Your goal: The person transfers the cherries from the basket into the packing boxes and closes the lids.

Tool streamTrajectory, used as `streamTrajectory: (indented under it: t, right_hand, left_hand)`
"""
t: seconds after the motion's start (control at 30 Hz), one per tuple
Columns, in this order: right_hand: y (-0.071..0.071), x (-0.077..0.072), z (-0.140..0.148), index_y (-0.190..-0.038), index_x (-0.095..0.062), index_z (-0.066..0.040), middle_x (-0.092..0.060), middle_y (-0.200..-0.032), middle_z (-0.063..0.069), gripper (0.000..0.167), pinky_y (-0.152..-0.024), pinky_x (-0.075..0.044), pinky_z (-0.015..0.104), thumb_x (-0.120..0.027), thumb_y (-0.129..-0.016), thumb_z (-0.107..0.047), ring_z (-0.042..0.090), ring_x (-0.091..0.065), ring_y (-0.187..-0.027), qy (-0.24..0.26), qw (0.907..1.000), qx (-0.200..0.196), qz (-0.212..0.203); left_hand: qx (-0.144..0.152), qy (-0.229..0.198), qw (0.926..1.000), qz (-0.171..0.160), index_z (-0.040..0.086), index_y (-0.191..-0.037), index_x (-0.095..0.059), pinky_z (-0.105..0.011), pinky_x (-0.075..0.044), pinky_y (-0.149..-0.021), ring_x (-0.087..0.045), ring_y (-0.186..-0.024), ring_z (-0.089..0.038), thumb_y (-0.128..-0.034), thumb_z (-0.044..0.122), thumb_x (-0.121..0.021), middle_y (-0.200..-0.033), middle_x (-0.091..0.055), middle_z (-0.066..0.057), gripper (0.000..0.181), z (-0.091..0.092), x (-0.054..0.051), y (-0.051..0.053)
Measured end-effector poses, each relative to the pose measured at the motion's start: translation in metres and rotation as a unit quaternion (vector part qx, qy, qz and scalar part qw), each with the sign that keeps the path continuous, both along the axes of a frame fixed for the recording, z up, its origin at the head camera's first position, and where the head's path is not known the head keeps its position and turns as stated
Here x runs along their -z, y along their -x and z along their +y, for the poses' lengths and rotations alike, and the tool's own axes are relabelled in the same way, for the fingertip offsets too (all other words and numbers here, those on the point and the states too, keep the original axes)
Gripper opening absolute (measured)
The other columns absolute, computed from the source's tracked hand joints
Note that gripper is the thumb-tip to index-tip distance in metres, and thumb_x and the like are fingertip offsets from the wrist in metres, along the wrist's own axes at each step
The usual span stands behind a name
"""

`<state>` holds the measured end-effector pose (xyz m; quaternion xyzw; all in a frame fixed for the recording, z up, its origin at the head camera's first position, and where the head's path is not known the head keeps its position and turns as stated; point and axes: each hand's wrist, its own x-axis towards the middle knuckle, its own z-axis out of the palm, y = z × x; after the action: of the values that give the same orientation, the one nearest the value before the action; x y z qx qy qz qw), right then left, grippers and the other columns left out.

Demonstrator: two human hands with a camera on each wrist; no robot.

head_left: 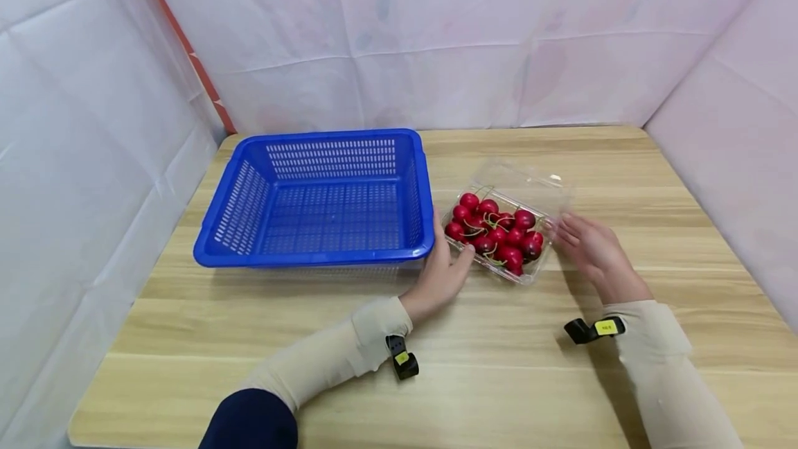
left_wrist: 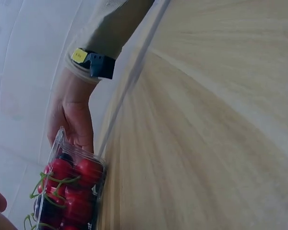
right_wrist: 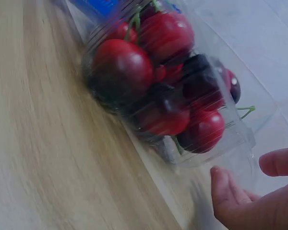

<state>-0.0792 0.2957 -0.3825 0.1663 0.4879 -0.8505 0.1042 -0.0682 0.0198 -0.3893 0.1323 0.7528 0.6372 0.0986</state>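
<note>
A clear plastic clamshell box (head_left: 526, 278) full of red cherries (head_left: 497, 235) with green stems lies on the table, its transparent lid (head_left: 524, 184) folded back behind it. My left hand (head_left: 441, 278) is at the box's left front corner, thumb near the front rim and fingers straight along the left side, between box and basket; whether it touches the box is hard to tell. On the other side, my right hand (head_left: 595, 255) has its fingers extended close to the right edge by the lid. The right wrist view shows that thumb (right_wrist: 277, 162) and fingers spread, with nothing gripped.
Left of the box stands a blue perforated plastic basket (head_left: 312, 258) with nothing in it, its right rim close to my left hand. The wooden table (head_left: 486, 380) is enclosed by pale cloth (head_left: 436, 40) at the back and both sides.
</note>
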Motion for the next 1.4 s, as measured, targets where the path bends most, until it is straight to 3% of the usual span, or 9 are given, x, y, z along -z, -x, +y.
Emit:
streamTrajectory:
  t: [0.2,0.37,0.43,0.57,0.77,0.9,1.03,1.3,1.4]
  right_hand:
    - [-0.001,0.0,0.003,-0.151,-0.012,-0.005,-0.071,-0.095,0.001,0.07,-0.083,-0.051,0.02,-0.054,-0.095,-0.002,0.009,-0.067,-0.091,0.004,0.9991,0.034,0.026]
    - [0.0,-0.001,0.005,-0.148,-0.021,-0.001,-0.069,-0.099,-0.003,0.067,-0.082,-0.051,0.017,-0.057,-0.092,0.003,0.006,-0.066,-0.091,-0.069,0.9921,0.042,0.096]
    - [0.002,-0.001,0.007,-0.148,-0.024,-0.001,-0.066,-0.101,-0.005,0.066,-0.082,-0.05,0.015,-0.058,-0.092,0.003,0.003,-0.065,-0.091,-0.132,0.982,0.043,0.129]
    - [0.004,-0.001,0.013,-0.13,-0.054,-0.011,-0.064,-0.104,-0.006,0.043,-0.079,-0.049,0.011,-0.059,-0.09,0.004,0.0,-0.064,-0.089,-0.248,0.9507,0.06,0.177]
    - [0.001,0.0,0.021,-0.113,-0.063,-0.004,-0.067,-0.105,-0.006,0.031,-0.079,-0.048,0.01,-0.056,-0.088,0.014,0.002,-0.065,-0.092,-0.306,0.9201,0.084,0.229]
    - [-0.006,-0.002,0.023,-0.109,-0.068,-0.01,-0.067,-0.1,-0.011,0.032,-0.075,-0.047,0.007,-0.06,-0.087,0.01,-0.002,-0.063,-0.091,-0.338,0.9107,0.093,0.219]
    - [-0.013,-0.002,0.025,-0.112,-0.069,-0.008,-0.066,-0.105,-0.01,0.033,-0.075,-0.048,0.009,-0.06,-0.087,0.012,-0.001,-0.062,-0.095,-0.322,0.9135,0.077,0.237]
    - [-0.024,0.004,0.027,-0.117,-0.067,-0.004,-0.067,-0.113,-0.011,0.031,-0.081,-0.045,0.007,-0.061,-0.088,0.006,-0.002,-0.06,-0.101,-0.403,0.8809,0.056,0.242]
    - [-0.027,0.008,0.027,-0.119,-0.066,-0.003,-0.066,-0.112,-0.014,0.032,-0.082,-0.045,0.008,-0.06,-0.089,0.007,-0.002,-0.06,-0.102,-0.404,0.8805,0.056,0.241]
  left_hand:
    - [0.017,0.026,0.9995,-0.007,0.018,-0.152,0.014,-0.041,-0.002,-0.117,0.01,-0.145,-0.016,-0.0946,0.023,-0.052,-0.159,0.016,-0.002,0.088,-0.004,0.001,-0.007]
    - [0.018,0.039,0.9991,-0.004,0.017,-0.153,0.011,-0.044,-0.004,-0.117,0.008,-0.146,-0.018,-0.0948,0.023,-0.053,-0.16,0.009,-0.007,0.086,-0.002,0.0,-0.008]
    - [0.021,0.037,0.9991,0.002,0.016,-0.153,0.01,-0.045,-0.005,-0.117,0.005,-0.146,-0.02,-0.0953,0.022,-0.053,-0.16,0.007,-0.009,0.085,0.001,-0.001,-0.007]
    - [0.035,0.034,0.9988,0.009,0.013,-0.153,0.008,-0.044,-0.007,-0.117,0.002,-0.146,-0.022,-0.0951,0.022,-0.052,-0.16,0.004,-0.012,0.084,0.01,-0.001,-0.005]
    - [0.048,0.027,0.9985,-0.002,0.013,-0.153,0.007,-0.043,-0.008,-0.117,-0.001,-0.146,-0.022,-0.097,0.022,-0.047,-0.16,0.001,-0.012,0.078,0.019,-0.002,-0.006]
    - [0.056,0.02,0.9982,-0.004,0.012,-0.154,0.005,-0.041,-0.015,-0.116,-0.013,-0.146,-0.023,-0.1013,0.019,-0.038,-0.16,-0.007,-0.011,0.068,0.019,-0.002,-0.004]
    - [0.043,0.017,0.9989,0.002,0.005,-0.153,-0.005,-0.039,-0.027,-0.113,-0.032,-0.138,-0.026,-0.1034,0.017,-0.034,-0.153,-0.027,-0.016,0.059,0.014,0.0,0.006]
    - [0.011,0.038,0.999,-0.022,0.0,-0.148,-0.028,-0.04,-0.024,-0.114,-0.034,-0.138,-0.029,-0.1051,0.033,-0.029,-0.142,-0.044,-0.019,0.054,0.009,-0.001,0.019]
    - [0.008,0.024,0.9984,-0.05,0.0,-0.146,-0.033,-0.039,-0.037,-0.107,-0.05,-0.125,-0.029,-0.1045,0.032,-0.033,-0.13,-0.055,-0.019,0.053,0.011,0.003,0.024]
